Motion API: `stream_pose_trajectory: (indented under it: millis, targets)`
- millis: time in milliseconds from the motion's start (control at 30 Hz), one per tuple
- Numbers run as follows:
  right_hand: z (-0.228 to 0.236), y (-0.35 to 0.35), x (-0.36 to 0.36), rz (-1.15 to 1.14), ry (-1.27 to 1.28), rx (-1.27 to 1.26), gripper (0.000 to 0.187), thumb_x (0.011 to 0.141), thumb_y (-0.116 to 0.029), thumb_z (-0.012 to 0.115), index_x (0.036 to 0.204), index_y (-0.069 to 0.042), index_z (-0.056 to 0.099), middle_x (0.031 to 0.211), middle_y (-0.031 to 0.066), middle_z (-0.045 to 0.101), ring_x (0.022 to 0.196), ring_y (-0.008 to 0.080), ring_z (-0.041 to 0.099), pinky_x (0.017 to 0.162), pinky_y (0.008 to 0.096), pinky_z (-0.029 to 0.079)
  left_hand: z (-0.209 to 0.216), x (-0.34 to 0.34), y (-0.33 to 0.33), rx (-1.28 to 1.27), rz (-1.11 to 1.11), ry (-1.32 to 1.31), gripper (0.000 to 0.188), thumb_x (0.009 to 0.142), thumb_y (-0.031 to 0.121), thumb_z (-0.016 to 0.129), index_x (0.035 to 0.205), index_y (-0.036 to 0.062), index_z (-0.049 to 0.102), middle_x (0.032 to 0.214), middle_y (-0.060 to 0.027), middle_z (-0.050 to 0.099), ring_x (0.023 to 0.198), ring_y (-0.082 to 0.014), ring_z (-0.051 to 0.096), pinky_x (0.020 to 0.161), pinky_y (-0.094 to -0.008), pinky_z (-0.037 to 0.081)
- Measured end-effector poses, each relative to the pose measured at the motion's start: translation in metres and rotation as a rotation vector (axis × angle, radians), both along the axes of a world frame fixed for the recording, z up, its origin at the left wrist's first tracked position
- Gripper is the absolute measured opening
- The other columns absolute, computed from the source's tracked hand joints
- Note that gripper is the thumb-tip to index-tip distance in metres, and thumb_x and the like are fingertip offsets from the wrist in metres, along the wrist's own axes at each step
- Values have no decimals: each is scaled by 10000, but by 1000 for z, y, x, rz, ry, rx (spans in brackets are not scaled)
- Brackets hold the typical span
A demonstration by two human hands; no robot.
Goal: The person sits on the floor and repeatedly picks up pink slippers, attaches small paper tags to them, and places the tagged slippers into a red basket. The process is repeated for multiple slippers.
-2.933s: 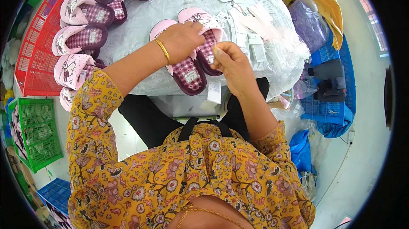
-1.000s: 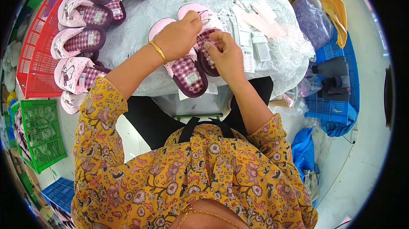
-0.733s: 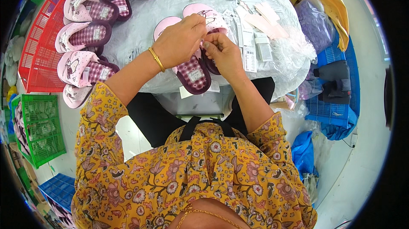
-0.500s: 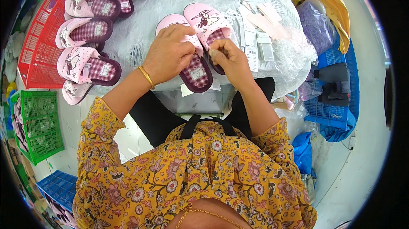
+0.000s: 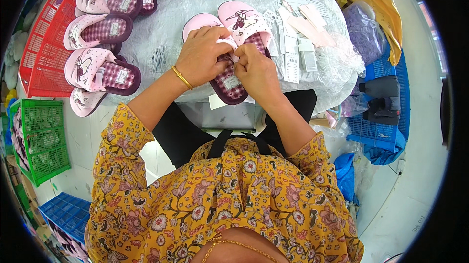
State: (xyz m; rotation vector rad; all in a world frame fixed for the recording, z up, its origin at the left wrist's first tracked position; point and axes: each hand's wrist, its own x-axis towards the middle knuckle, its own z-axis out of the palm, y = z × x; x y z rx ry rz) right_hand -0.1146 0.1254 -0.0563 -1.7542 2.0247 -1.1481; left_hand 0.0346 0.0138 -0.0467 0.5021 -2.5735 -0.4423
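Observation:
A pair of pink slippers with plum checked insoles lies before me on the plastic-covered table. Over the upper of the left slipper [image 5: 230, 85] my left hand [image 5: 202, 56] is curled, its fingertips at the edge of the opening. My right hand [image 5: 256, 71] is closed in a pinch at that same edge, beside the left fingertips. Whatever is between its fingers is hidden. The right slipper [image 5: 244, 22] sits just beyond my right hand, its upper showing a dark printed figure.
More matching slippers [image 5: 100, 27] line the table's left and far edges. White tags [image 5: 291, 60] and pale pink strips [image 5: 312, 29] lie to the right. A red basket [image 5: 41, 62] and green crate [image 5: 44, 136] stand left, a blue crate [image 5: 371, 131] right.
My right hand has moved left from the right slipper to the opening of the left one. My left fingers have shifted slightly right and curled in toward the opening's edge.

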Motion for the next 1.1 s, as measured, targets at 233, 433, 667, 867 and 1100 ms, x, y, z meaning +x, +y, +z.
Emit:
stream_pose_trajectory:
  millis: [233,433,667,867,1100]
  targets:
    - [-1,-4,4,-4,144,17,173,798,-4,611,943,-57,532,764,152,640,733,355,649,626,474,490,-1,-1,1,4,8,-4,196,729,168,718,917,112,712,1225,-61,585,1180,-287,505,1007,-416,360]
    - [-3,-10,10,1,340,-23,169,807,8,603,937,-44,511,765,168,624,724,365,634,619,473,485,-10,-2,-2,28,8,16,180,748,165,710,923,124,717,1214,-52,596,1153,-273,518,982,-408,372]
    - [-9,-8,16,-31,305,-12,158,806,-5,564,956,-27,517,850,189,615,794,373,622,666,468,496,-16,-7,-9,71,-23,12,149,741,123,689,888,97,688,1105,-89,615,1043,-306,556,895,-420,426]
    - [-19,-12,10,-33,208,-150,174,806,-10,633,953,-54,551,825,154,593,731,371,610,626,457,483,-16,-18,-28,-39,-163,-24,87,755,75,651,809,28,602,974,-145,593,944,-337,566,822,-442,455]
    - [4,57,-7,-96,37,-212,179,813,-153,746,926,-53,649,844,128,632,725,304,622,653,392,516,-7,-19,-32,-98,-217,-190,164,831,54,549,982,12,596,1068,-158,587,1037,-335,571,907,-415,472]
